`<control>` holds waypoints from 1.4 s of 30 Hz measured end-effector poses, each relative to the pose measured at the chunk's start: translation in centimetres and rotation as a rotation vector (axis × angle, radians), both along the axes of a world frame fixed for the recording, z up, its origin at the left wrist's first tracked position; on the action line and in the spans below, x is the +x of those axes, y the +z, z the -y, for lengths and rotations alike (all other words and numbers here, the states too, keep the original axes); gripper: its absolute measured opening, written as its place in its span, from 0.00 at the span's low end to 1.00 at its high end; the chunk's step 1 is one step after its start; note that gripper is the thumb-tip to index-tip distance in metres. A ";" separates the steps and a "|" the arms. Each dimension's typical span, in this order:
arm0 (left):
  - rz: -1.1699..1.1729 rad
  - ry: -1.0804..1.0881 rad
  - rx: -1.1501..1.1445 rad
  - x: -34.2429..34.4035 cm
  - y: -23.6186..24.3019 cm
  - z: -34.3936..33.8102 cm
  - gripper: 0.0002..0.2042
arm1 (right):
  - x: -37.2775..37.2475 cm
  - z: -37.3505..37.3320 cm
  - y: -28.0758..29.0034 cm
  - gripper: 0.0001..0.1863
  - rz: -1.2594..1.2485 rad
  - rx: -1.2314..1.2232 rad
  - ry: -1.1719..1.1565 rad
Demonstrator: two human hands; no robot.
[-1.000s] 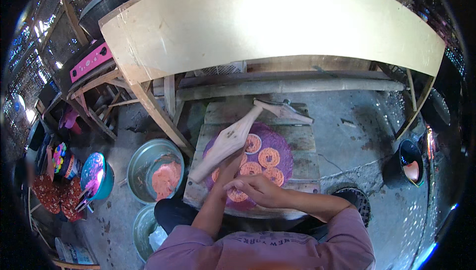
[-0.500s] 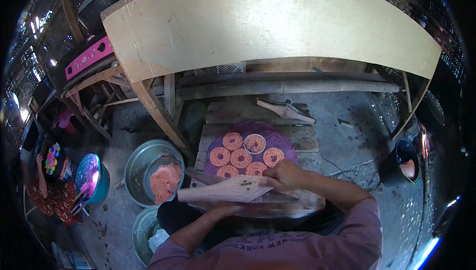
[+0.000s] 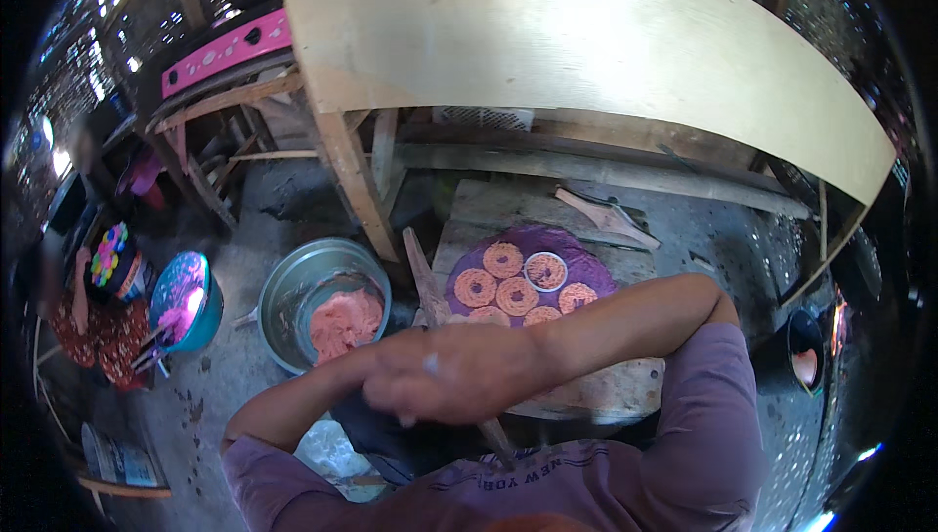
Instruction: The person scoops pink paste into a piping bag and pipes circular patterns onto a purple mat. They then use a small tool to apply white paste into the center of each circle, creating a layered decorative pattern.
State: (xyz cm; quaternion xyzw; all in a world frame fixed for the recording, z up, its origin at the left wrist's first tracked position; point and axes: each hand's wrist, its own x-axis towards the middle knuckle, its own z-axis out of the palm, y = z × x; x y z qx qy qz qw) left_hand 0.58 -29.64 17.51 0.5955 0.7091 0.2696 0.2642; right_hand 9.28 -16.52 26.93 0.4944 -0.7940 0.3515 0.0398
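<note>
Wooden tool [image 3: 423, 273], long and smooth-faced, is seen aslant above the near left edge of a low plank counter [image 3: 630, 390], its middle hidden beneath the hands. Its upper end is shown beyond them, and its narrow lower end is pointed towards the mauve cloth shirt [image 3: 674, 464]. The right hand [image 3: 469, 376] is laid across the tool, back uppermost, its fingers bent and blurred; the left hand [image 3: 396, 348] is mostly covered by it. How far either is closed, and which one bears the tool, cannot be told.

To the left, soft, lumpy salmon-pink dough [image 3: 347, 325] is held in a round, dull metal basin [image 3: 274, 307] with smeared walls. On the counter's worn planks a roughly round purple sheet [image 3: 598, 268] is spread, and on it flat orange rings with ridged, coiled surfaces [image 3: 503, 259] are set close together. One of them is enclosed by a thin white hoop [image 3: 545, 287]. Near the counter's far edge a second carved wooden piece [image 3: 611, 217], tapered at its ends, is laid. Farther off, a broad, pale plywood board [image 3: 440, 34] is carried on rough timber legs [image 3: 347, 161], and beside it a glossy pink stove panel [image 3: 225, 53] is seen.
</note>
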 end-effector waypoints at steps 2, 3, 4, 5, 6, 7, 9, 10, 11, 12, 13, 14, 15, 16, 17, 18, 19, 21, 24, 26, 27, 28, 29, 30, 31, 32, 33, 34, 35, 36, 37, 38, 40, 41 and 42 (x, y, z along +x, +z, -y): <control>-0.046 0.156 -0.029 0.1 1.1 3.8 0.14 | -1.9 0.8 0.0 0.15 -0.125 -0.136 -0.158; -0.062 0.267 -0.009 0.4 1.3 5.9 0.15 | -3.3 0.5 0.2 0.14 -0.123 -0.247 -0.274; -0.161 0.409 0.006 0.4 1.4 8.2 0.15 | -4.8 0.0 0.5 0.14 -0.116 -0.358 -0.392; -0.231 0.553 0.043 0.3 1.2 10.6 0.15 | -5.8 -1.4 1.2 0.13 0.010 -0.445 -0.471; -0.350 0.658 0.150 0.1 1.0 13.0 0.16 | -6.9 -2.9 2.0 0.13 -0.016 -0.454 -0.567; -0.323 0.824 0.115 -1.2 0.9 15.1 0.17 | -8.0 -4.2 2.6 0.10 0.031 -0.607 -0.755; -0.050 1.023 0.461 -3.0 -0.3 16.4 0.18 | -10.6 -6.2 3.3 0.06 0.073 -0.958 -0.773; 0.240 1.066 0.768 -3.7 -0.9 16.1 0.17 | -12.4 -6.2 2.6 0.04 0.067 -1.156 -0.623; 0.566 1.166 1.035 -3.7 -1.3 16.1 0.17 | -14.7 -5.2 1.1 0.05 0.112 -1.305 -0.632; 0.679 0.908 1.296 -4.0 -1.6 15.4 0.18 | -17.3 -3.7 -0.7 0.05 0.148 -1.469 -0.644; 0.837 0.699 1.524 -4.8 -1.9 13.8 0.18 | -19.7 -1.9 -2.9 0.06 0.168 -1.628 -0.651; 0.686 0.810 1.627 -6.0 -1.7 13.2 0.18 | -21.9 0.5 -5.9 0.05 0.326 -1.693 -0.652; 0.550 0.914 1.739 -7.0 -1.4 13.0 0.20 | -23.9 3.5 -9.2 0.08 0.434 -1.733 -0.577; 0.282 1.139 1.850 -8.0 -1.2 13.3 0.17 | -25.2 5.7 -12.6 0.12 0.646 -1.657 -0.419; 0.243 1.356 1.955 -8.7 -1.2 14.0 0.16 | -26.2 8.2 -15.9 0.14 0.851 -1.694 -0.243; 0.129 1.499 2.044 -9.5 -1.5 14.8 0.16 | -26.5 9.9 -19.2 0.15 1.090 -1.496 -0.254; -0.088 1.571 2.127 -10.3 -2.1 15.7 0.15 | -26.4 12.2 -22.6 0.15 1.222 -1.316 -0.294; -0.089 1.495 1.845 -11.9 -3.9 17.9 0.19 | -26.3 15.7 -27.8 0.17 1.447 -1.151 -0.067; -0.031 1.627 1.542 -12.8 -8.0 17.9 0.21 | -26.4 17.7 -33.0 0.22 1.739 -0.978 -0.102; -0.145 1.766 1.327 -13.3 -9.6 18.1 0.20 | -27.3 18.2 -34.7 0.27 1.752 -0.570 -0.255; -0.227 1.795 1.259 -13.6 -9.9 18.0 0.18 | -27.2 18.1 -35.5 0.27 1.365 -0.065 -0.406; -0.303 1.818 1.185 -13.9 -10.1 18.0 0.17 | -27.4 17.8 -36.0 0.28 0.868 0.363 -0.488; -0.502 1.759 1.048 -14.1 -10.1 18.1 0.15 | -27.3 17.5 -36.6 0.28 0.335 0.745 -0.526; -0.691 1.683 0.907 -14.5 -9.9 18.1 0.13 | -27.2 17.0 -36.9 0.29 0.209 0.925 -0.544; -0.781 1.667 0.805 -14.8 -9.7 18.2 0.11 | -27.5 16.6 -37.1 0.27 0.218 0.912 -0.510; -0.705 1.645 0.825 -15.2 -9.5 18.3 0.09 | -27.7 16.1 -37.1 0.25 0.269 0.971 -0.447; -0.764 1.640 0.717 -15.4 -9.4 18.4 0.10 | -28.3 15.7 -36.9 0.24 0.317 1.038 -0.394; -0.820 1.644 0.603 -15.6 -9.3 18.5 0.10 | -29.0 15.1 -36.5 0.22 0.356 0.987 -0.385; -0.878 1.620 0.482 -15.8 -9.3 18.7 0.11 | -30.0 14.4 -35.9 0.21 0.393 0.943 -0.390; -0.828 1.639 0.486 -16.0 -9.2 18.9 0.12 | -31.4 13.7 -35.2 0.19 0.386 0.917 -0.393; -0.872 1.650 0.514 -16.1 -9.2 19.0 0.13 | -32.7 13.0 -34.5 0.18 0.306 1.029 -0.304; -0.874 1.659 0.502 -16.1 -9.3 19.1 0.14 | -34.0 12.3 -33.9 0.16 0.177 1.154 -0.191; -0.856 1.692 0.527 -16.3 -9.5 19.0 0.13 | -36.4 11.2 -33.5 0.15 0.058 1.066 -0.238; -0.830 1.709 0.559 -16.4 -9.5 18.7 0.12 | -37.3 11.3 -33.8 0.14 0.020 1.093 -0.221; -0.820 1.712 0.597 -16.5 -9.6 18.4 0.10 | -38.0 11.4 -34.4 0.13 -0.018 1.119 -0.206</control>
